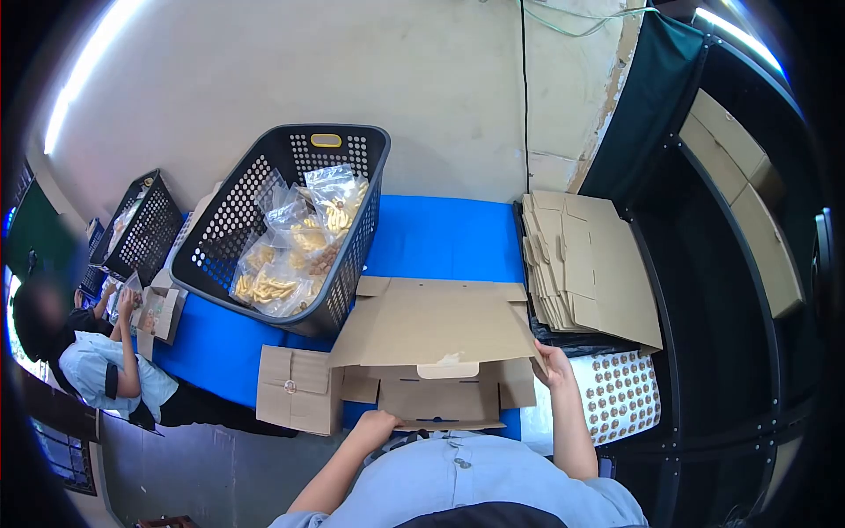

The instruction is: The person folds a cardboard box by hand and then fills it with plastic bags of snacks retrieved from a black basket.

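A partly folded brown cardboard box (431, 321) lies in front of me, its large lid panel raised and its inside showing. My right hand (554, 364) grips the lid's right edge between thumb and fingers. Low at the front, my left hand (377, 429) is curled at the box's near-left edge, with the fingertips partly hidden. Just left of it stands a closed cardboard box (295, 387) with a round sticker on its front. Under my right forearm is a white sheet of round stickers (623, 396).
A dark perforated basket (358, 255) holds several clear bags of yellow pieces (268, 288). Flattened cardboard boxes (603, 255) are stacked at the right on a blue-covered table (444, 233). A black shelf frame rises beyond. At far left another person (119, 365) handles a small box.
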Tool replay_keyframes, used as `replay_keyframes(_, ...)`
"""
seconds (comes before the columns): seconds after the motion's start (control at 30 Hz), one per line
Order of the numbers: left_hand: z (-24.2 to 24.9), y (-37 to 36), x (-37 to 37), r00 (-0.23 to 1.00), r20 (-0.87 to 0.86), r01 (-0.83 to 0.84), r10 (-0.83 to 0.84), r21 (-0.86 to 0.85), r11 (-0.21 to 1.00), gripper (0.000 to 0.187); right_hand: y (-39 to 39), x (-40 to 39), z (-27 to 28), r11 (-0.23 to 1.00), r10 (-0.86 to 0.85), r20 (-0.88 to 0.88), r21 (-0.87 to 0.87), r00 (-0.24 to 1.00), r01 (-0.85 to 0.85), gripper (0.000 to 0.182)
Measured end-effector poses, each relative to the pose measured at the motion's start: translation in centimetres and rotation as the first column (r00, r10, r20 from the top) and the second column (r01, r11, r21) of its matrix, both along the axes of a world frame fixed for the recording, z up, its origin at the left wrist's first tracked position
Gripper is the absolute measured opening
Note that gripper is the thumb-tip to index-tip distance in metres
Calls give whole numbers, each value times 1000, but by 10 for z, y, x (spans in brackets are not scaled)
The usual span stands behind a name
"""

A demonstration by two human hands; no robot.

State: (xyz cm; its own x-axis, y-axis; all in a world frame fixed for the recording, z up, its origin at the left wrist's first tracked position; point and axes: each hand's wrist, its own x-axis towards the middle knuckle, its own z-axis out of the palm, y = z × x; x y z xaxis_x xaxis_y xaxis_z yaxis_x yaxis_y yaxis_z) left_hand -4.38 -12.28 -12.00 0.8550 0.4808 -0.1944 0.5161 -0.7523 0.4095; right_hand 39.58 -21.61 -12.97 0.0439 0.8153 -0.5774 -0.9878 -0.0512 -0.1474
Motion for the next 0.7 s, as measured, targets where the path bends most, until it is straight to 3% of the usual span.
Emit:
replay_keyframes(0.07,-11,1,0,1000,4,1,-1,-9,1000,26,12,-3,24,993,-117,22,30,993,117,22)
replay_keyframes(0.1,-16,1,0,1000,5,2,-2,-23,1000,26,17,10,18,990,-94,-73,96,993,101,21)
replay_keyframes(0.13,-20,0,-1,1000,6,1,-1,-20,1000,26,25,11,23,975,-220,20,43,975,219,22)
replay_keyframes(0.23,-27,2,0,1000,26,-6,6,-24,1000,27,54,23,43,919,-340,-159,153,927,364,26)
replay_keyframes(0.3,-29,2,0,997,-68,-22,19,-46,999,30,79,31,49,857,-422,-283,183,861,481,31)
replay_keyframes(0.4,-14,-2,0,998,-22,-68,66,-102,992,32,120,38,47,787,-471,-368,235,802,571,36)
replay_keyframes(0.53,-35,-5,-8,989,65,-124,130,-89,988,35,167,46,37,762,-487,-405,236,773,603,38)
replay_keyframes(0.57,-36,-6,-10,986,63,-146,154,-123,982,37,179,58,17,758,-419,-471,289,776,585,43)
replay_keyframes(0.63,-37,-3,-11,986,12,-158,165,-223,962,38,186,46,29,750,-448,-405,315,797,582,46)
replay_keyframes(0.7,-26,-1,-13,985,41,-148,166,-285,947,34,188,22,65,742,-565,-210,292,798,603,56)
